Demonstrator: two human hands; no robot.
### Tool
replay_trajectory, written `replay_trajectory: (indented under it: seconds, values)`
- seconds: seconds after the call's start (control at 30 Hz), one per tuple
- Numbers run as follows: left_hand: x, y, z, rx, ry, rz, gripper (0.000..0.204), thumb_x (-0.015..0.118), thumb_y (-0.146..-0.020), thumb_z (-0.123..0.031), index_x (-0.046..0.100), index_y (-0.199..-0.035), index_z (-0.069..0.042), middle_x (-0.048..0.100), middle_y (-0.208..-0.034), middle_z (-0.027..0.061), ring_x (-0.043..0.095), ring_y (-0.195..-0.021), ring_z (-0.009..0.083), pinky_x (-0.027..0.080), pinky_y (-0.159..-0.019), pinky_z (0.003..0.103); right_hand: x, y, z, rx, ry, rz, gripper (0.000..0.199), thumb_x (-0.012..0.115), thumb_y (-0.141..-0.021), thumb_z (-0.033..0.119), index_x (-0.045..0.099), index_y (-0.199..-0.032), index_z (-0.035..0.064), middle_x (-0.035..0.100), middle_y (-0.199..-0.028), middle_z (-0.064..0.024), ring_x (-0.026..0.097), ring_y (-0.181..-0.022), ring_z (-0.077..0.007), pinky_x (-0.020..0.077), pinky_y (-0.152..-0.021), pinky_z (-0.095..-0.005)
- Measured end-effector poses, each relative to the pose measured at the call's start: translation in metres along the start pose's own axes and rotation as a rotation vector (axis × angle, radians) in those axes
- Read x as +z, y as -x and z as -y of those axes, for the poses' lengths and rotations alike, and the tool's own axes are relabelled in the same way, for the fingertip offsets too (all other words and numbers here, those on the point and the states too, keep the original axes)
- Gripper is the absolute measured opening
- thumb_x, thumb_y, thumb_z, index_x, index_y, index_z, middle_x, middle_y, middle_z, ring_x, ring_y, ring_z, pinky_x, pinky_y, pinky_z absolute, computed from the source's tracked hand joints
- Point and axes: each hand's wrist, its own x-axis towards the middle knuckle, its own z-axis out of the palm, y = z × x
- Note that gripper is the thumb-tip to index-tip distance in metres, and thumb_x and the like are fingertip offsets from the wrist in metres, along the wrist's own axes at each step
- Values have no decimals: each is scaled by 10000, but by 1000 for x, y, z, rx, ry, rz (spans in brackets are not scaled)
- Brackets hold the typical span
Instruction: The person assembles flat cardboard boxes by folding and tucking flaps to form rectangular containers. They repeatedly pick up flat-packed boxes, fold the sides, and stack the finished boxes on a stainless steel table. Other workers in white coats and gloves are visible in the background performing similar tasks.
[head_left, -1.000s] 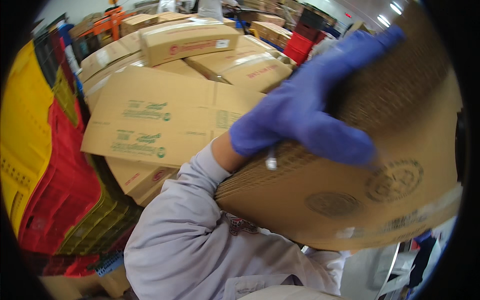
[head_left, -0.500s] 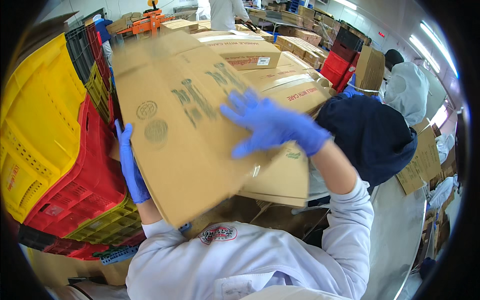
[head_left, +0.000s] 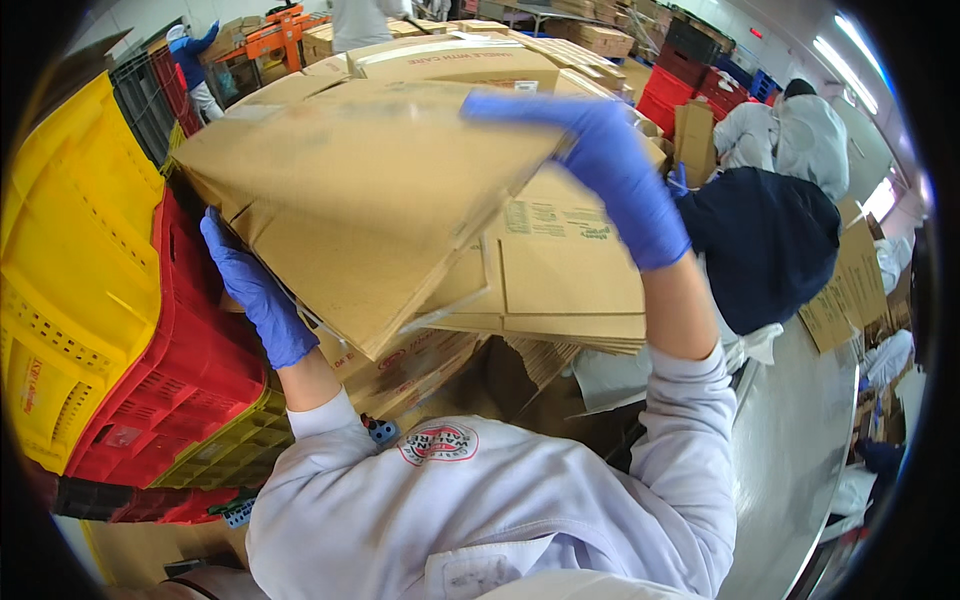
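Above the left edge of a stack of flat cardboard sheets (head_left: 575, 275), a flattened carton (head_left: 350, 270) slants between the two gloved hands; whether it touches the sheets cannot be told. Half a second ago its printed, round-marked face was up; now plain brown panels show, the upper one blurred and lifted along its right edge. The left hand (head_left: 262, 300) lies along the carton's left edge much as before, fingers fairly straight; how firmly it grips is hidden. The right hand (head_left: 630, 190), previously spread across the printed face, has gone to the far right corner, fingers stretched over it; blur hides whether it is closed there. More of the stack's right side is now uncovered. Beyond its far edge sit taped cartons (head_left: 450, 65). To the left, the yellow crate (head_left: 75, 260) and red crate (head_left: 180, 370) have stayed put. Rightward, a co-worker's navy head covering (head_left: 765, 245) is bent near the metal table (head_left: 775, 440).
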Motion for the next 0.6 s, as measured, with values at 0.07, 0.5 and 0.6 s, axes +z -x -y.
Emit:
replay_trajectory:
  seconds: [0.07, 0.5, 0.6]
  values:
    - [10, 21, -14, 257, -220, 38, 504, 454, -881, -163, 299, -1326, 16, 305, -1385, 114, 275, -1273, 201, 213, -1053, 350, -51, 0, -1, 281, -13, -493, 286, 665, -770, 257, 664, -927, 18, 653, -857, -39, 596, -793, -108, 474, -710, -262]
    - [226, 226, -62, 361, -30, 550, 969, 676, -670, -33, 42, -1403, -36, 53, -1459, 145, 98, -1345, 261, 64, -1071, 395, -232, 369, 210, 196, 241, -1765, 442, 505, -892, 357, 512, -1174, 18, 571, -1128, -72, 560, -978, -170, 437, -853, -297]
    - [284, 252, -47, 254, 192, 498, 938, 686, -694, -4, 78, -1405, -58, 140, -1437, 157, 171, -1323, 242, 240, -1035, 376, -215, 468, 302, 203, 473, -1872, 446, 513, -883, 383, 545, -1133, 16, 591, -1082, -68, 559, -959, -163, 441, -826, -289]
